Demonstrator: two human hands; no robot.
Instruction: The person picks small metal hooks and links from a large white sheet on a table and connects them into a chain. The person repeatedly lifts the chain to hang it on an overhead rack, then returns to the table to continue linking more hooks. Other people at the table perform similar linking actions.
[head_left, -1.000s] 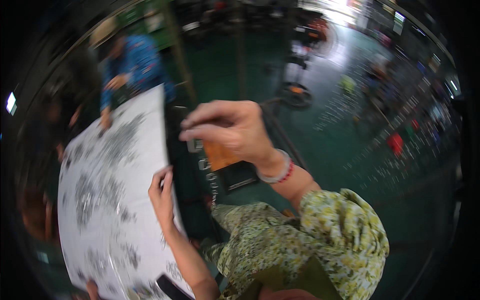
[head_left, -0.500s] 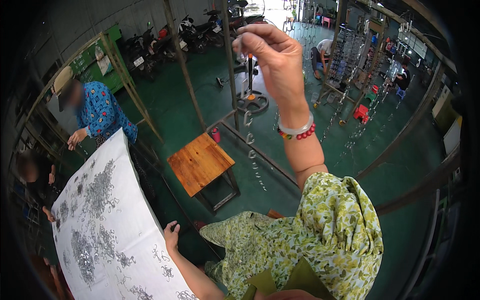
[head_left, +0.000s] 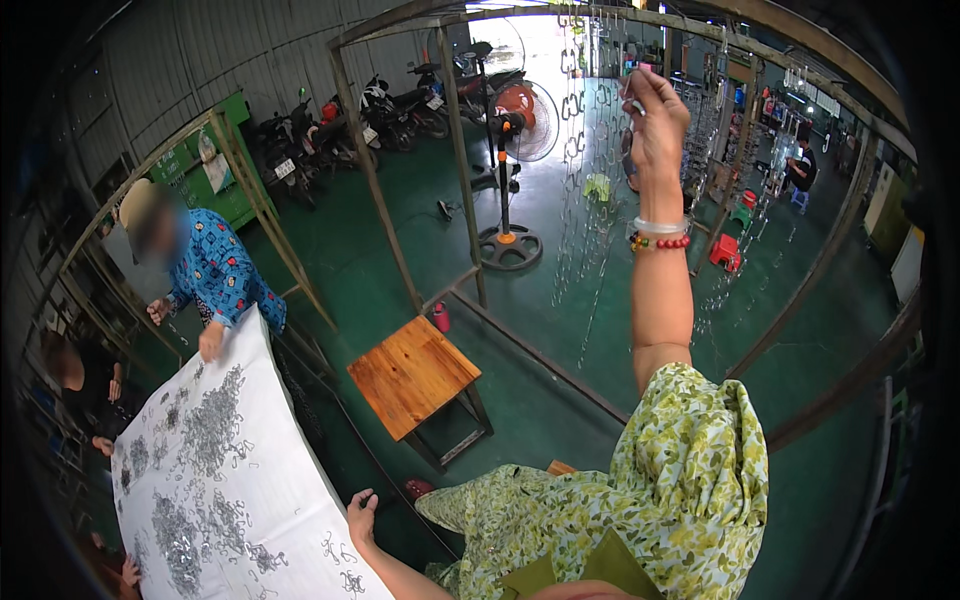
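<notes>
My right hand is raised high under the metal frame, thumb and fingers pinched on the top of a chain of S-shaped metal hooks. Much of that chain is lost against other hanging hook chains just to the left. My left hand is low beside the edge of a white-covered table, its fingers loosely bent and apart, with nothing seen in them. Loose metal hooks lie in heaps across the white cover.
A wooden stool stands ahead, near a metal frame post. Beyond are a standing fan and parked motorbikes. At left, a person in a blue patterned top reaches over the table; another person sits beyond. Red stools stand at right.
My right hand has moved right with the hook chain, toward the hanging chains. My left hand stays by the table edge. The person in blue now has a hand down at the table.
</notes>
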